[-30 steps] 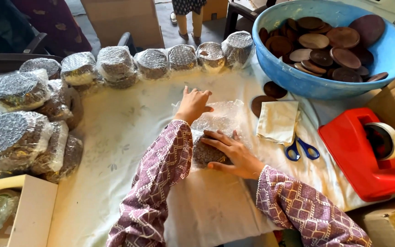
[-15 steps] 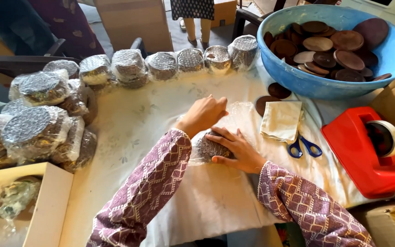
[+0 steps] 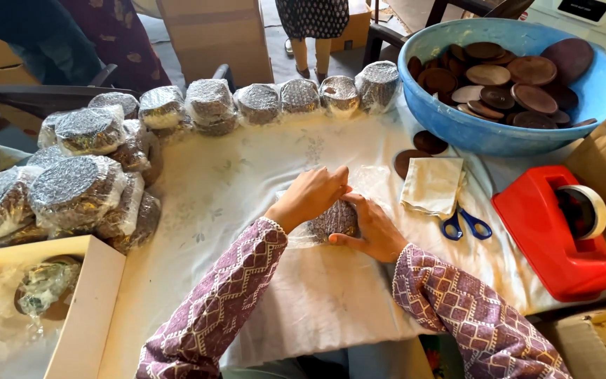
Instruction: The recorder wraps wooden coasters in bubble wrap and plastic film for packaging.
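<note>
Left hand (image 3: 311, 196) has slid over the stack; now both hands close on the plastic-wrapped stack of brown discs (image 3: 332, 220), right hand (image 3: 372, 229) cupping. Wrap should stay taut, edges tucked under.

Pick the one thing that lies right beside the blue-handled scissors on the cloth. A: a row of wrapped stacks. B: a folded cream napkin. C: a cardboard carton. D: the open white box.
B: the folded cream napkin lies against the scissors, its lower edge over their blades, just right of the hands.
</note>
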